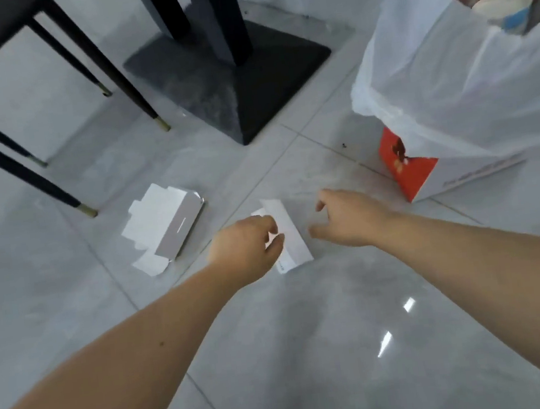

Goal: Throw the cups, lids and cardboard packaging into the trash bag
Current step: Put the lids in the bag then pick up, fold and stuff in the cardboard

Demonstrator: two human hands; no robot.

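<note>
A small white cardboard box (290, 235) lies on the grey floor between my hands. My left hand (246, 245) curls over its left side, fingers touching it. My right hand (347, 215) hovers just right of the box, fingers spread, holding nothing. A larger opened white cardboard box (167, 227) lies flat on the floor to the left. At the upper right stands the white translucent trash bag (443, 83), with a paper cup (502, 9) and red printed packaging showing in its mouth.
A red and white carton (405, 165) sits under the trash bag's lower edge. A black table pedestal base (230, 74) stands at the top centre. Black chair legs (15, 169) with gold tips cross the upper left. Grey tiled floor spreads in front.
</note>
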